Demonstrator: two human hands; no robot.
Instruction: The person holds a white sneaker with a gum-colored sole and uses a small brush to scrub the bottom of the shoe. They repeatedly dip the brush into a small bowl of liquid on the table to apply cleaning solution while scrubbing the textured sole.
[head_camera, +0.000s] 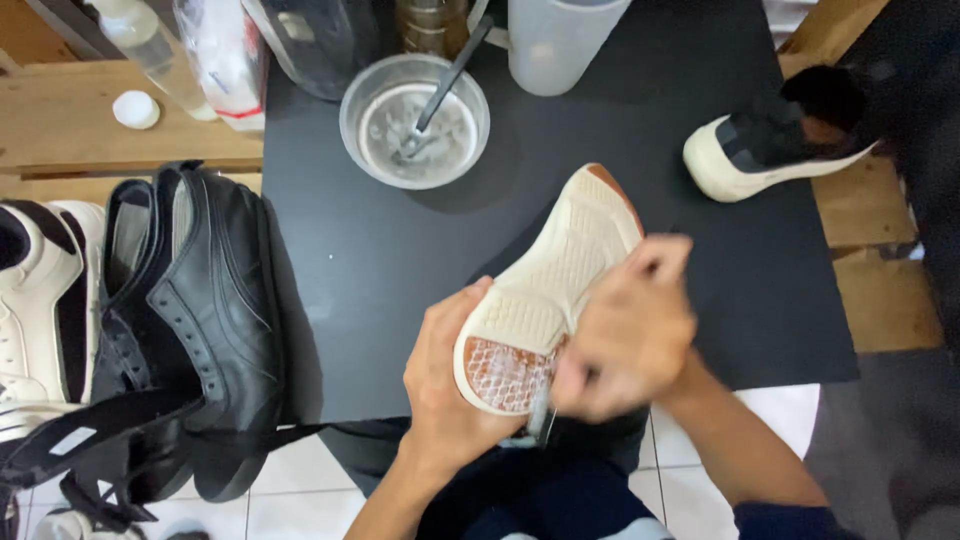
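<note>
I note my left hand (445, 385) clasps the upturned shoe (545, 290) at its heel, sole running away up-right; my blurred right hand (625, 340), fist closed on a brush (540, 415), lies nearer that heel.

Ahead of the left grip (450, 385) and right grip (625, 345) on the upturned shoe (545, 290), bare black counter (370, 260) lies open. Farther ahead stand a bowl (413, 122) with a tool and a plastic jug (556, 40). Black shoes (195, 320) crowd the left; another shoe (775, 145) sits far right.
</note>
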